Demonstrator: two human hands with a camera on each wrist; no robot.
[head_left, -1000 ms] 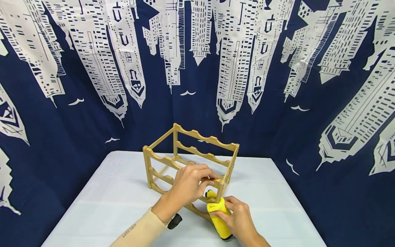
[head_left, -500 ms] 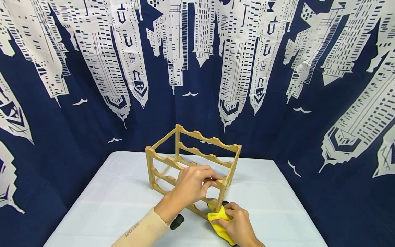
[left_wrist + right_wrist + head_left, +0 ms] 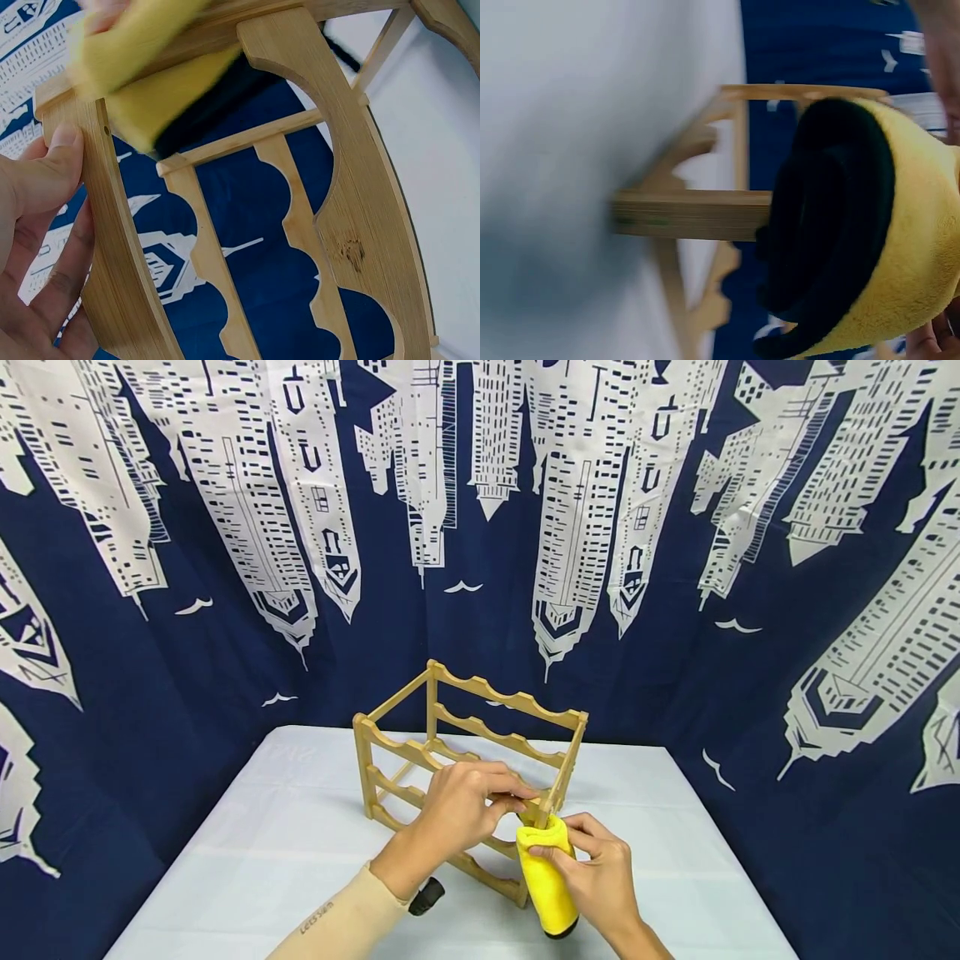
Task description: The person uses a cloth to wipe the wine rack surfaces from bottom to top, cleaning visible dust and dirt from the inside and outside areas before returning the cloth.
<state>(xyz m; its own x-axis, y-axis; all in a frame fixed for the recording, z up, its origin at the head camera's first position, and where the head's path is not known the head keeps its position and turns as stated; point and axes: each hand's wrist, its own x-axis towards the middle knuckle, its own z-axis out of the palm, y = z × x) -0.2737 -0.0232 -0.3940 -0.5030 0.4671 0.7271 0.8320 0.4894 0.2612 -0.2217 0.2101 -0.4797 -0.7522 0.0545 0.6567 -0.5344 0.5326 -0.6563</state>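
Observation:
A light wooden rack (image 3: 401, 750) with scalloped rails stands on the table. My left hand (image 3: 468, 806) grips its top front rail near the right corner; in the left wrist view the thumb lies along the rail's face (image 3: 124, 247). My right hand (image 3: 603, 872) pinches a yellow cleaning cloth (image 3: 549, 881) with dark edging, folded around the upper part of the near right post. In the right wrist view the cloth (image 3: 911, 225) hides the upper end of that post (image 3: 694, 215), and only bits of the right hand show.
A white cloth covers the table (image 3: 285, 827). Behind it hangs a navy curtain (image 3: 480, 627) printed with white buildings and birds. A black object (image 3: 427, 897) shows beside the left wrist.
My right hand slid the cloth down toward the post's foot, then back up near its top, where the cloth now hangs longer. The left hand keeps its grip on the rail.

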